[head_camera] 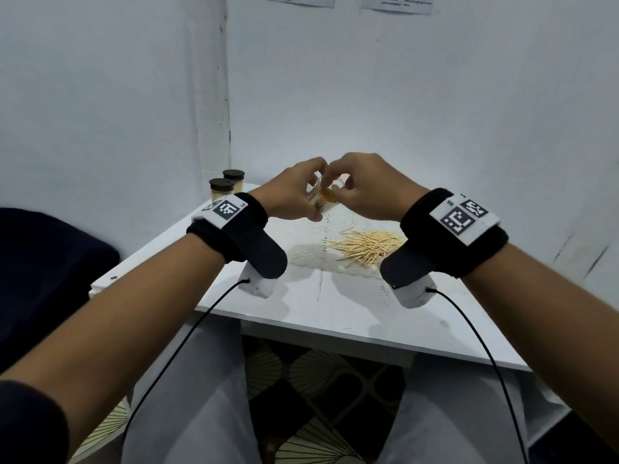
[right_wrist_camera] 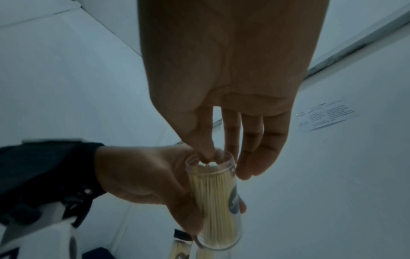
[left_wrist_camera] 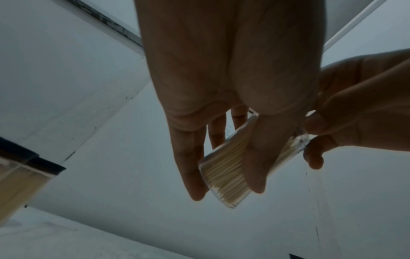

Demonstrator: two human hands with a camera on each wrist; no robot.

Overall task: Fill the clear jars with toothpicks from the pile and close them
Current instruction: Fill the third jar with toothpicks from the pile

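The white table [head_camera: 335, 306] sits in a corner, so nothing can roll off the back. On it, near the right wrist, lies the pile of toothpicks [head_camera: 366, 244], close by so the hands can reach it fast. At the far left edge stand two closed jars [head_camera: 227, 185] with dark lids, full of sticks and pushed out of the way, well apart from the pile.

The left hand [head_camera: 294, 192] is wrapped around the open jar [right_wrist_camera: 218, 198] and holds it up in the air above the table. It tips the mouth toward the other hand, I think so sticks can slide in easily.

The right hand [right_wrist_camera: 224, 108] is at the jar's mouth. Its thumb and first finger press together just inside the rim, the other fingers hang loose beside the glass. It seems to be pushing or dropping sticks in, but I cannot tell if it pinches any.

The jar looks almost full. I see no lid for it.
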